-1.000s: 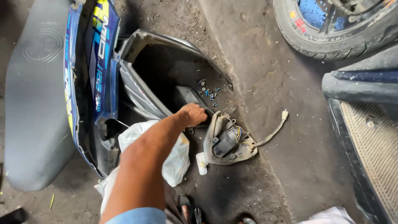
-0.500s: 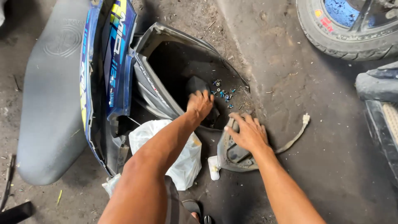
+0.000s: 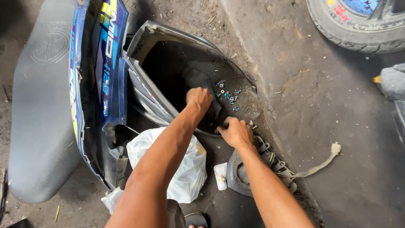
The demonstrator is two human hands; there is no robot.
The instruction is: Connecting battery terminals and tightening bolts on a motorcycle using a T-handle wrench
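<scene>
My left hand reaches into a black plastic scooter body panel lying on the ground, its fingers curled down on a dark piece inside. My right hand rests at the panel's near rim, fingers closed; whether they hold something is hidden. Several small screws and bolts lie loose inside the panel just beyond both hands. Below my right wrist sits a grey headlight housing with coloured wires and a white cable connector.
A blue and yellow fairing and a grey scooter seat lie at the left. A white plastic bag sits under my left forearm. A tyre is at the top right on the dirt floor.
My right hand came into view, touched the headlight housing, then moved up to the panel's rim. My left hand stayed inside the panel. The camera view shifted right.
</scene>
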